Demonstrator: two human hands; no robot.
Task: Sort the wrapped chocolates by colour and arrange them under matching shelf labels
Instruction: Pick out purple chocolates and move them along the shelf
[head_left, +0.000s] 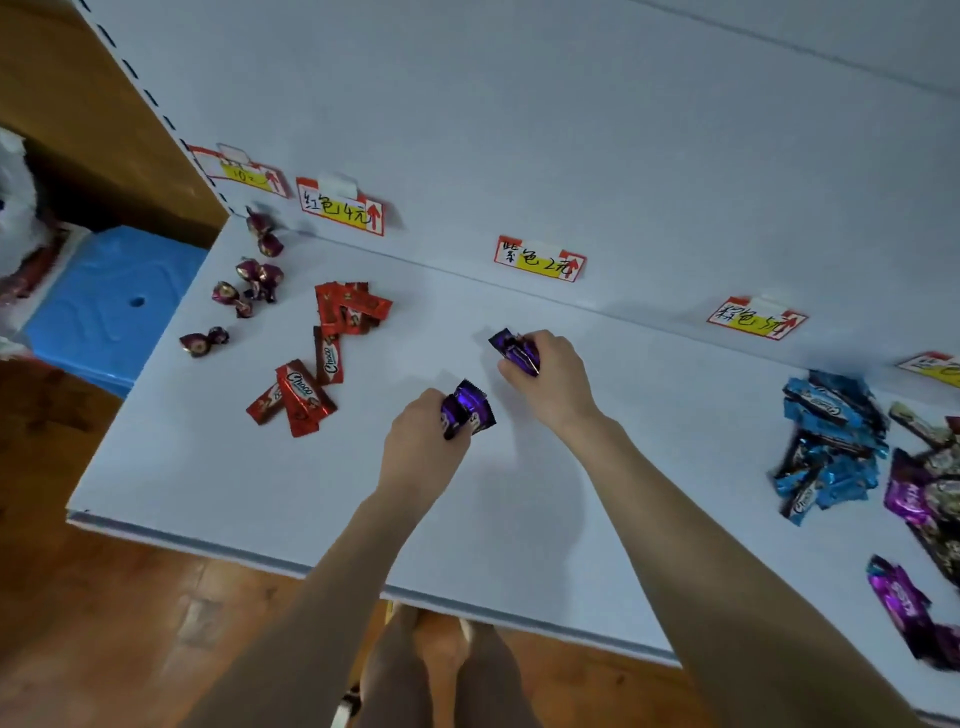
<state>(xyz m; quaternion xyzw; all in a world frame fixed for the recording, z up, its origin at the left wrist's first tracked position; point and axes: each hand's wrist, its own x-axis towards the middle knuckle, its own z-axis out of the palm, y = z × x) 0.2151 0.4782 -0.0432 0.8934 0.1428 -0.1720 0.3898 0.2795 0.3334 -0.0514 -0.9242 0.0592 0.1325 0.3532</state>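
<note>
My left hand (423, 436) grips purple wrapped chocolates (467, 408) just above the white shelf (260, 467). My right hand (545, 376) grips more purple chocolates (511, 348) close to the shelf, a little in front of the purple label (540, 258) on the back wall. Red Choco bars (332, 343) lie in a loose group below the red label (340, 206). Dark maroon twist-wrapped sweets (249, 286) are scattered at the far left under another label (244, 171). Blue bars (826, 441) are piled at the right, near a further label (756, 318).
A mixed heap of purple and dark wrapped chocolates (919, 499) lies at the right edge, with a purple one (898, 597) near the front. A blue plastic stool (104, 306) stands left of the shelf. The shelf's front edge (363, 584) runs above a wooden floor.
</note>
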